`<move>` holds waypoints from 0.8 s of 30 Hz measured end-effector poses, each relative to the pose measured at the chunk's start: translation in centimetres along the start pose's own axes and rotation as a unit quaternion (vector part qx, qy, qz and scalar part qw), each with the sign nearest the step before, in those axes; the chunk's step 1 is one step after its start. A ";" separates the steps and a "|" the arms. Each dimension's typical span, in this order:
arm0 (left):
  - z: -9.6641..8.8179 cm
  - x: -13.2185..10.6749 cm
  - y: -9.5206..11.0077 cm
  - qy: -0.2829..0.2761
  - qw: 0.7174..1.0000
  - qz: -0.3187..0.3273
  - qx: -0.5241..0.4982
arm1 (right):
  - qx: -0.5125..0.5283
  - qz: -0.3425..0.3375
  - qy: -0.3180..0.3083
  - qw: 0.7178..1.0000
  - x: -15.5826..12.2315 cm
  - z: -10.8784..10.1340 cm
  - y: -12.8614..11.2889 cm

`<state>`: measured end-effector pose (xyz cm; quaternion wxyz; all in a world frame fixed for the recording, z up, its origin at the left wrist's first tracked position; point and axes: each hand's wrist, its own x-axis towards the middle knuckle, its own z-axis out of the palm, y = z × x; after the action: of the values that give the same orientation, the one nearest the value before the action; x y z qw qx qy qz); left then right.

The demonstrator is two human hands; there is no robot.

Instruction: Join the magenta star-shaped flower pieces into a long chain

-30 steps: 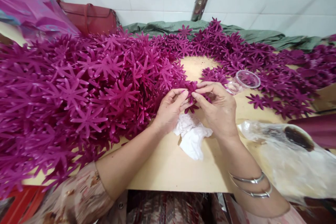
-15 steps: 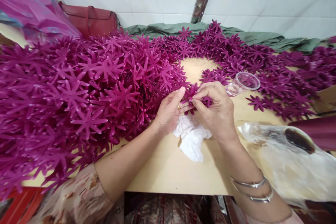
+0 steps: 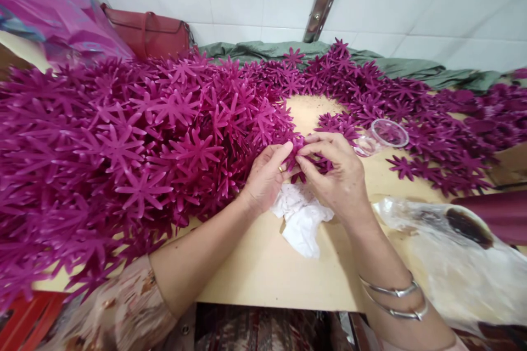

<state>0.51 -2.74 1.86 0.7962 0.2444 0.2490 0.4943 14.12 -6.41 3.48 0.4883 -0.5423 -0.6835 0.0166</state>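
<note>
Over the table, both hands meet at a small magenta artificial flower (image 3: 295, 149). My left hand (image 3: 267, 175) holds it between thumb and fingers, a gold ring on one finger. From the other side my right hand (image 3: 335, 170) pinches the flower with thumb and forefinger. The fingers hide much of the flower, and I cannot make out its centre. A large heap of magenta star-shaped petal pieces (image 3: 144, 137) lies beside my left hand. Below the hands is a crumpled white tissue (image 3: 302, 225).
A clear plastic cup (image 3: 382, 134) lies beyond my right hand, near more magenta pieces (image 3: 405, 115). A clear plastic bag with a dark-stained dish (image 3: 469, 225) is at the right. A red handbag (image 3: 148, 35) and green cloth (image 3: 411, 66) line the white wall.
The right fingertips have moved slightly left, in against the flower, and the flower's petals look more gathered between the hands. The view has shifted a little.
</note>
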 end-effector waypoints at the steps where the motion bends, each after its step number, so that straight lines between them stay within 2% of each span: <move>1: 0.0 0.0 0.0 0.000 1.000 -0.001 0.006 | 0.000 -0.001 0.001 1.000 0.0 0.0 -0.1; 8: -0.3 0.4 -0.5 0.035 0.999 0.024 0.009 | 0.043 -0.014 0.013 0.999 0.0 -0.4 -0.6; 12: -0.4 0.6 -0.7 0.057 0.997 0.038 0.023 | 0.142 0.066 0.064 0.986 0.1 -0.3 -0.7; 15: -0.5 0.5 -0.9 0.062 0.996 0.050 0.030 | 0.175 0.136 0.090 0.971 0.1 -0.1 -0.1; 21: -0.7 -0.1 -1.2 -0.017 0.985 0.110 0.130 | 0.260 0.210 0.100 0.937 0.1 0.2 1.1; 24: -0.6 -0.1 -1.3 -0.024 0.986 0.101 0.129 | 0.324 0.251 0.065 0.910 0.2 0.1 0.9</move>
<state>0.96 -3.21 0.57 0.7101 0.3807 0.2652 0.5297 14.72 -5.82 3.02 0.6604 -0.5077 -0.4486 0.3238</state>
